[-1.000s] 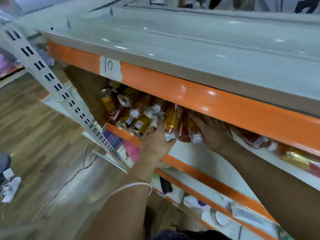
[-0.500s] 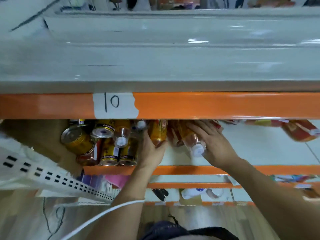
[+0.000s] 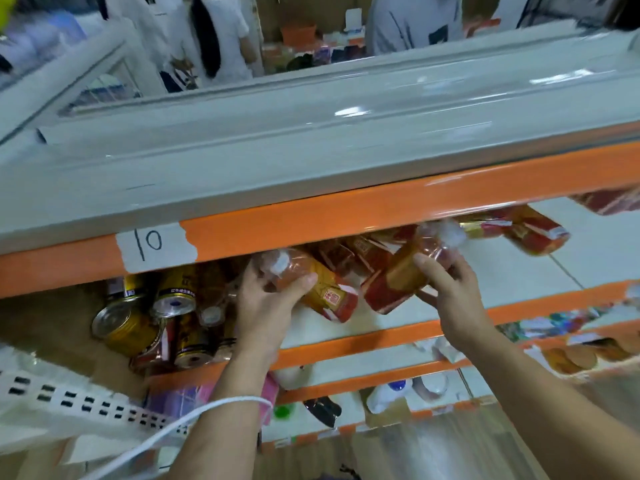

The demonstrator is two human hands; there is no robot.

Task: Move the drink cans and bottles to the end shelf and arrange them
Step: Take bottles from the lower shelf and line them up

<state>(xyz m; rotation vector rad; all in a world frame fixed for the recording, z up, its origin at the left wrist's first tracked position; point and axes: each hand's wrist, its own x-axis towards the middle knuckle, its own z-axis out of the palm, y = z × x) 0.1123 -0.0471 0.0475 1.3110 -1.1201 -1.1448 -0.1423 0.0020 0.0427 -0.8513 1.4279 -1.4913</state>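
While the left hand (image 3: 265,308) grips a tilted bottle (image 3: 329,291) at the shelf (image 3: 588,244), the right hand (image 3: 457,303) clasps a second bottle (image 3: 401,278) at its three o'clock; the cans (image 3: 173,303) cluster at nine o'clock.

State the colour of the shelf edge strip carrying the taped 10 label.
The shelf edge strip is orange; head view.

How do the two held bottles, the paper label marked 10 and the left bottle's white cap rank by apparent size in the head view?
1. left-hand bottle and right-hand bottle: alike, not ranked.
2. paper label.
3. white cap, clearly smallest.
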